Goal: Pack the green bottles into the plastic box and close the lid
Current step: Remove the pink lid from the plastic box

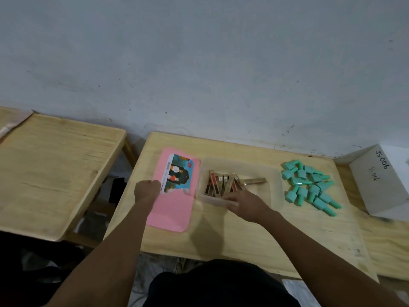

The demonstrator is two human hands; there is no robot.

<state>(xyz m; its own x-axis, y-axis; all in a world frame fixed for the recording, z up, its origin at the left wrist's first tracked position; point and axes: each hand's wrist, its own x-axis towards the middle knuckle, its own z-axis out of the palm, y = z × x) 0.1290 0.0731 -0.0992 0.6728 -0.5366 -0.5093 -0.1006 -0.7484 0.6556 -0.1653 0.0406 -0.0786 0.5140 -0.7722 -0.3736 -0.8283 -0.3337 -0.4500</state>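
Green bottles (309, 185) lie heaped on the table (243, 235), just right of the plastic box (277, 188), which holds gold tubes (223, 182). My right hand (245, 204) grips its near rim; my left hand (147, 191), fingers curled, holds the pink lid (172, 213) alongside.

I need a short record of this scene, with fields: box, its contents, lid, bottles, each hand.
box: clear plastic box, open, on the wooden table
contents: gold and red tubes; no green bottles
lid: pink plastic lid with picture label, flat, left of box
bottles: green plastic bottles, piled right of box
left hand: grips lid's left edge, fingers curled
right hand: on box's near rim; grip unclear
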